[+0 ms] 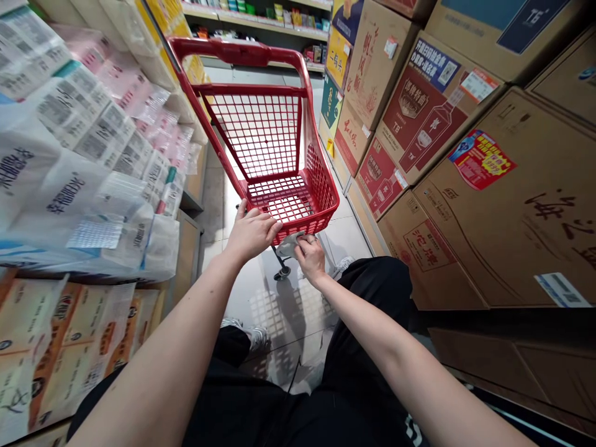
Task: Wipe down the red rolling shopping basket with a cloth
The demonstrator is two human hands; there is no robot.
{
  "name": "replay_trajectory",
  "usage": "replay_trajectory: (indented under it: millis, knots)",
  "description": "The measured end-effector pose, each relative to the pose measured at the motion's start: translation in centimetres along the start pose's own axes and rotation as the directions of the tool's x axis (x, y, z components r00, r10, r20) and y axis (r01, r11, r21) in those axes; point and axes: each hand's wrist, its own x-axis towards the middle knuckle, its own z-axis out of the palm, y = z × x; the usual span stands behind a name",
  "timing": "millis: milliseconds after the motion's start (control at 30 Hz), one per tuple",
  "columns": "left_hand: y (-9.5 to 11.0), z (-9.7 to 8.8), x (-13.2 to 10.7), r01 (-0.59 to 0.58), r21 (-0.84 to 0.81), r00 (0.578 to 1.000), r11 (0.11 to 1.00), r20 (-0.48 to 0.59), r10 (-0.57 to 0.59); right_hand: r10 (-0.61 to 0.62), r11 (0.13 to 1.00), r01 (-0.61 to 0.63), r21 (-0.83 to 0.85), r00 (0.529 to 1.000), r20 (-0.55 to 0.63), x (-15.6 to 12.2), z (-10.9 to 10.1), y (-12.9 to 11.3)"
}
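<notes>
A red plastic shopping cart [323, 180] with a grid basket stands in front of me, its handle at the far end and its low basket edge towards me. My left hand [251, 234] grips the near left corner of that edge, with the fingers laid over the rim. Pinched in my right hand [310, 254] is a crumpled whitish cloth [289, 243], pressed against the outside of the basket's near wall. Part of the cloth is hidden by the fingers. Below the basket a dark caster wheel [282, 273] rests on the floor.
Wrapped packs of paper [88, 180] are stacked close on the left, above orange-and-cream packs [69, 335]. Tall stacks of cardboard cartons [465, 205] line the right. A shelf [261, 25] with small goods crosses the far end. My knees and shoes flank the tiled floor [274, 310].
</notes>
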Motion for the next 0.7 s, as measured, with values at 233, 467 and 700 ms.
replay_trajectory:
  millis: [233, 467, 700]
  knots:
    - [0.3, -0.2, 0.0, -0.002, 0.018, 1.0, 1.0, 0.004, 0.002, -0.017, 0.997, 0.017, -0.079, 1.0, 0.001, 1.3, 0.2, -0.7]
    - [0.3, -0.6, -0.1, 0.006, 0.015, 1.0, 1.0, 0.005, -0.007, -0.22, 0.975, 0.219, -0.031, 0.973, -0.063, 0.9, -3.7, -0.5]
    - [-0.1, -0.1, 0.1, 0.037, -0.002, 0.997, 0.999, 0.062, -0.036, -0.143, 0.985, 0.106, -0.135, 0.941, -0.306, 5.8, -8.6, 1.1]
